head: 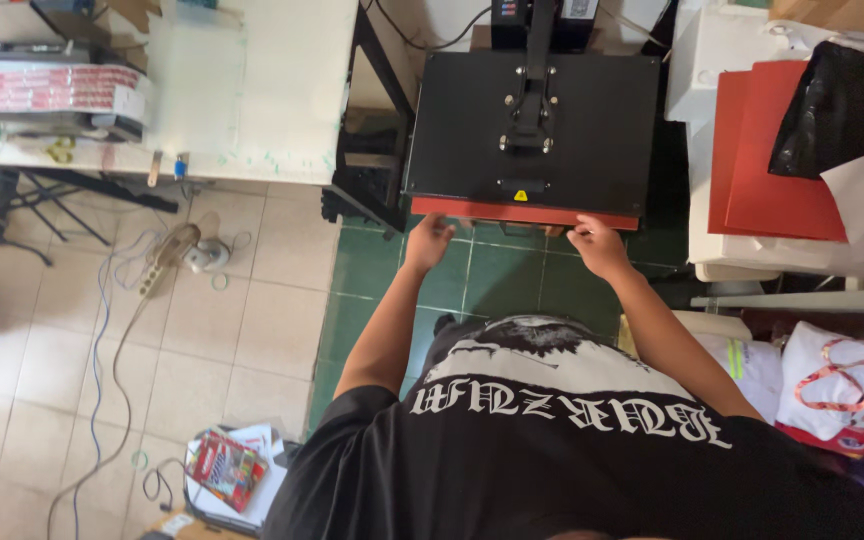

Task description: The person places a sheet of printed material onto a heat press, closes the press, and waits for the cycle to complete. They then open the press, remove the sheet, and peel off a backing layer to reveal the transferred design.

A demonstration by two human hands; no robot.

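Single head view, steeply downward, close above heat press (pixel 532 120).

Black heat press (pixel 532 120), red pad (pixel 524 213)

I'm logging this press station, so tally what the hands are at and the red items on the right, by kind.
Hands on the pad edge: 2, left hand and right hand
Heat press: 1
Red pad under the press plate: 1
Red sheets on the right table: 2
Total: 6

Both hands, left (pixel 430 240) and right (pixel 597 246), reach forward.
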